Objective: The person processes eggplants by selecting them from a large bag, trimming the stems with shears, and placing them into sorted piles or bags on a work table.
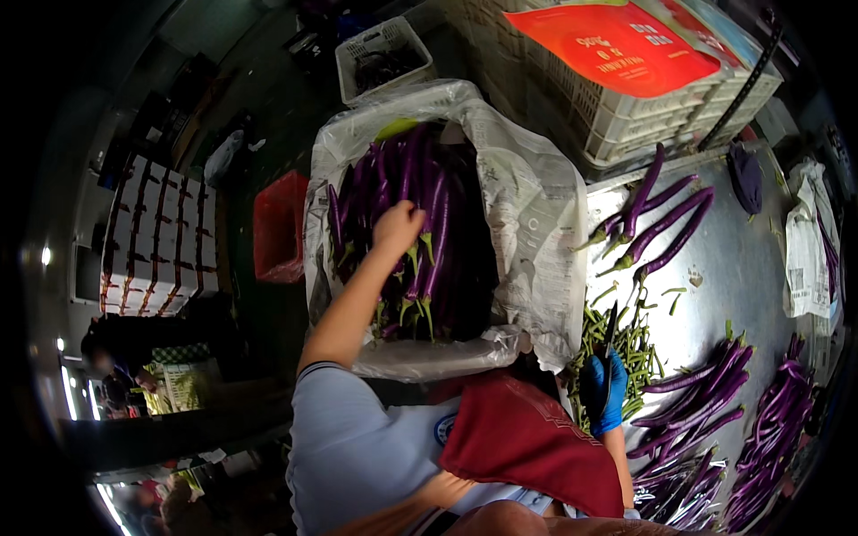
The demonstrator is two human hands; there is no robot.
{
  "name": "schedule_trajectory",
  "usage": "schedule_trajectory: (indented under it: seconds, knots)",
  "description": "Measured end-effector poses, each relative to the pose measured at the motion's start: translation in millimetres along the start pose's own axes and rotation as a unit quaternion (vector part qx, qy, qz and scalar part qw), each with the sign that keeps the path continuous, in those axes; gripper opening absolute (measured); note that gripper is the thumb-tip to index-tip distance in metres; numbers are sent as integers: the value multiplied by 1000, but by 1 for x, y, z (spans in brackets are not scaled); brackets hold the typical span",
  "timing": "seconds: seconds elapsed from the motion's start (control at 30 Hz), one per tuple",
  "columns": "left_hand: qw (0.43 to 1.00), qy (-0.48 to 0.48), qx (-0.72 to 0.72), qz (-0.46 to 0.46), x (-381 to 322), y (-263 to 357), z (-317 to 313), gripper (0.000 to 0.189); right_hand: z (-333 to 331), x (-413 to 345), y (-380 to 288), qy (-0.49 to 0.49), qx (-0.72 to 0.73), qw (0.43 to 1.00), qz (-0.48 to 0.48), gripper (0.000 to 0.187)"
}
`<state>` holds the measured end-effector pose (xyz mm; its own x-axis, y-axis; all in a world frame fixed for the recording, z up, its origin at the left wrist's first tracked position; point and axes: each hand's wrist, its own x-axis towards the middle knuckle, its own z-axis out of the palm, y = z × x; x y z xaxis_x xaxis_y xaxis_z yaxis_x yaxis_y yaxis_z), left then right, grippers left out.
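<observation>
My left hand (400,224), bare, is over long purple eggplants (439,201) in a crate lined with newsprint and clear plastic (536,221). Its fingers are curled in among them; whether they grip an eggplant is not clear. My right hand (606,392), in a blue glove, is closed on a dark pointed cutting tool (611,328), scissors or a knife, blade pointing away from me. Around that hand lies a pile of cut green stems (633,348) on a metal table (737,268). Several eggplants (670,231) lie loose beyond it, and a bunch (710,395) lies to its right.
Farther right lie more eggplants (771,435); some nearer ones are in clear plastic (677,482). Stacked white crates (637,127) with a red sheet (617,50) stand at the back right. A red bin (278,228) and white crate (382,63) are on the floor. People are at left.
</observation>
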<state>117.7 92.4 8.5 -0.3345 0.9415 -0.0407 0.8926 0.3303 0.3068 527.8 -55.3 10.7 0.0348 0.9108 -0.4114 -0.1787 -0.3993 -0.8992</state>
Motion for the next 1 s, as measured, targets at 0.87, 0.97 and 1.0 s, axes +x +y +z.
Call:
schedule_trajectory:
  seconds: [0.87,0.97,1.0]
  knots:
    - [941,0,-322,-107,14,-28,64,50,23,-4,-4,-9,-4,998,68,24]
    - [761,-4,-632,-147,-17,-4,21,39,21,-9,-13,6,-25,999,43,23]
    - [771,14,-624,-123,-29,4,11,38,20,-10,-11,9,-35,999,22,23]
